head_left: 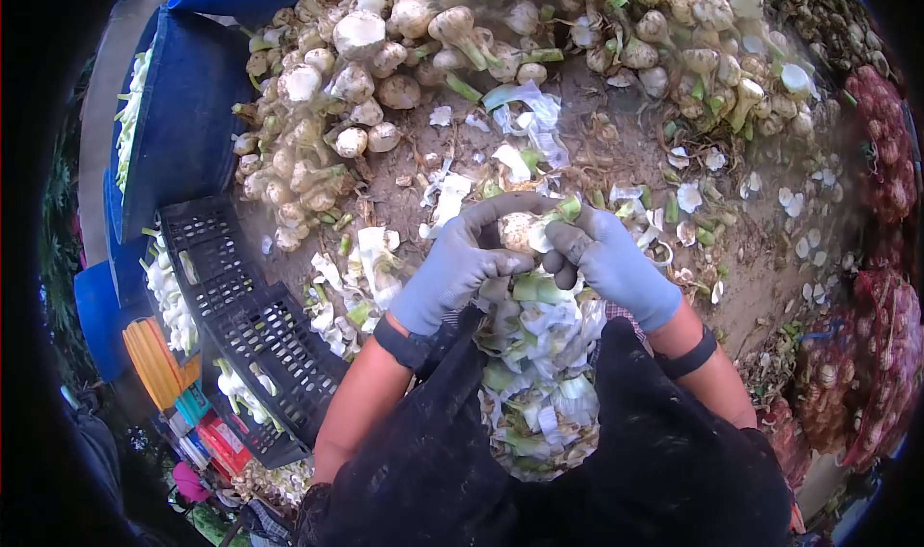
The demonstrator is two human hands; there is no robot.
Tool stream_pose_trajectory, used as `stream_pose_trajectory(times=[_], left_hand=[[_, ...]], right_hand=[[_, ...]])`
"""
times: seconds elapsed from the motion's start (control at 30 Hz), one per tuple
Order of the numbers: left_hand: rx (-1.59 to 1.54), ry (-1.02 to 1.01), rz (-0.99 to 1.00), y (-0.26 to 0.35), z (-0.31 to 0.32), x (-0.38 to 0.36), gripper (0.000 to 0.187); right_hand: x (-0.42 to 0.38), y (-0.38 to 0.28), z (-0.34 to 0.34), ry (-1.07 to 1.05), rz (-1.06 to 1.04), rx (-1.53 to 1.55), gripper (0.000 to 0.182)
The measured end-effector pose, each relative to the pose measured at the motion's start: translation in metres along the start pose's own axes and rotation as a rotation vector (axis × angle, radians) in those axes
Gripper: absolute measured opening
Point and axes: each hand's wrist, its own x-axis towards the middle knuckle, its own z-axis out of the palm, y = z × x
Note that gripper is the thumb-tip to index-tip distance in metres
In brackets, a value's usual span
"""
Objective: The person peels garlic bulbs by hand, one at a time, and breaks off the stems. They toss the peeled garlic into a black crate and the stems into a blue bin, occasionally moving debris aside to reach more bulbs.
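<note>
My left hand [472, 258] curls around a garlic bulb [518, 231], thumb and fingers closed about its side, while my right hand [602, 258] pinches the pale skin [542, 236] near its stalk [570, 207]. The bulb sits between both hands, just above the heap of peelings [539, 403] in my lap. If my left grip slackens while the right pulls, the bulb could slip and drop among those peelings; my gloves [428, 287] probably dull the feel. Too hard a tug could also tear the stalk. To my left, a black crate [214, 258] holds white garlic [171, 306]; the view bends there, so I can't judge how full it is. Beyond a blue panel [178, 114] lie more pale stalks [135, 114]. On my right, red net bags [885, 359] bulge with bulbs [881, 143].
</note>
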Motion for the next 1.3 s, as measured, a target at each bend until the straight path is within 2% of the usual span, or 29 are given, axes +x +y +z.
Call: stream_pose_trajectory(times=[0.1, 0.2, 0.27, 0.3, 0.37, 0.4, 0.47, 0.5, 0.53, 0.57, 0.6, 0.63, 0.67, 0.73, 0.77, 0.8, 0.87, 0.9, 0.93, 0.97, 1.0, 1.03, 1.07, 1.13, 1.2, 1.27, 1.3], left_hand=[[-0.067, -0.037, -0.023, -0.003, -0.007, -0.003, 0.059], [-0.254, -0.049, 0.021, -0.012, -0.008, 0.0, 0.055], [-0.223, -0.066, 0.01, -0.013, -0.009, 0.0, 0.057], [-0.314, -0.017, -0.012, -0.02, -0.007, 0.002, 0.06], [-0.404, 0.033, -0.033, -0.021, -0.006, 0.003, 0.064], [-0.36, 0.028, -0.067, -0.016, -0.005, 0.002, 0.067], [-0.272, 0.017, -0.128, -0.009, -0.003, 0.003, 0.073], [-0.361, -0.11, -0.038, -0.02, -0.012, 0.009, 0.076], [-0.357, -0.112, -0.036, -0.026, -0.011, 0.011, 0.076], [0.006, 0.024, 0.126, -0.03, -0.006, 0.013, 0.076], [0.368, 0.161, 0.285, -0.032, -0.003, 0.013, 0.078], [0.488, 0.165, 0.259, -0.028, -0.008, 0.012, 0.079], [0.49, 0.164, 0.266, -0.024, -0.008, 0.009, 0.079], [0.211, 0.174, -0.041, -0.006, 0.001, -0.001, 0.08], [0.367, 0.165, 0.007, -0.015, -0.014, 0.0, 0.077], [0.365, 0.166, 0.013, -0.018, -0.024, 0.001, 0.077], [0.597, 0.12, 0.29, -0.02, -0.037, 0.004, 0.078], [0.499, 0.205, 0.215, -0.017, -0.034, 0.004, 0.067], [0.498, 0.207, 0.216, -0.007, -0.026, 0.003, 0.067], [0.644, 0.258, 0.14, 0.008, -0.015, 0.001, 0.061], [0.79, 0.31, 0.062, 0.016, -0.007, 0.001, 0.054], [0.896, 0.253, 0.348, 0.01, -0.007, 0.001, 0.035], [0.902, 0.256, 0.349, 0.013, -0.007, 0.002, 0.035], [0.721, 0.199, -0.052, 0.018, -0.008, 0.004, 0.029], [0.788, 0.219, -0.02, 0.017, -0.013, 0.004, 0.024], [0.216, 0.37, -0.015, 0.012, -0.009, -0.001, 0.024], [0.068, 0.312, 0.065, 0.009, -0.013, -0.001, 0.023]], right_hand=[[-0.001, -0.012, 0.004, 0.048, 0.08, -0.072, 0.024], [0.0, -0.011, 0.004, 0.068, -0.03, -0.2, 0.019], [0.002, 0.0, 0.001, 0.188, -0.425, -0.91, 0.018], [0.002, 0.003, 0.0, 0.187, -0.424, -0.906, 0.018], [0.004, 0.007, -0.001, 0.247, -0.54, -1.208, 0.018], [0.006, 0.015, -0.001, 0.247, -0.542, -1.208, 0.018], [0.014, 0.033, -0.002, 0.397, -0.635, -0.89, 0.022], [0.013, 0.028, -0.001, 0.397, -0.635, -0.89, 0.022], [0.013, 0.019, 0.002, 0.249, -0.406, -0.508, 0.025], [0.015, 0.012, 0.003, 0.099, -0.178, -0.127, 0.027], [0.017, 0.012, 0.002, 0.101, -0.184, -0.127, 0.027], [0.02, 0.014, 0.001, 0.059, -0.194, -0.146, 0.028], [0.022, 0.014, 0.001, 0.016, -0.203, -0.166, 0.029], [0.022, 0.014, 0.003, 0.044, -0.178, -0.242, 0.029], [0.023, 0.018, 0.004, 0.021, -0.106, -0.29, 0.029], [0.023, 0.02, 0.004, -0.001, -0.036, -0.339, 0.029], [0.005, 0.02, 0.015, -0.044, -0.088, -0.024, 0.025], [0.0, 0.016, 0.015, -0.061, -0.105, -0.154, 0.025], [-0.003, 0.012, 0.014, -0.079, -0.123, -0.283, 0.026], [0.001, 0.015, 0.014, -0.08, -0.124, -0.285, 0.026], [0.007, 0.023, 0.014, 0.034, -0.235, -0.39, 0.026], [0.012, 0.03, 0.014, 0.149, -0.347, -0.492, 0.027], [0.015, 0.035, 0.013, 0.146, -0.353, -0.488, 0.027], [0.015, 0.037, 0.015, 0.097, -0.566, -0.695, 0.029], [0.017, 0.031, 0.011, 0.156, -0.625, -0.703, 0.031], [0.018, 0.029, -0.002, 0.238, -0.425, -0.87, 0.031], [0.018, 0.027, -0.006, 0.289, -0.301, -1.015, 0.024]])
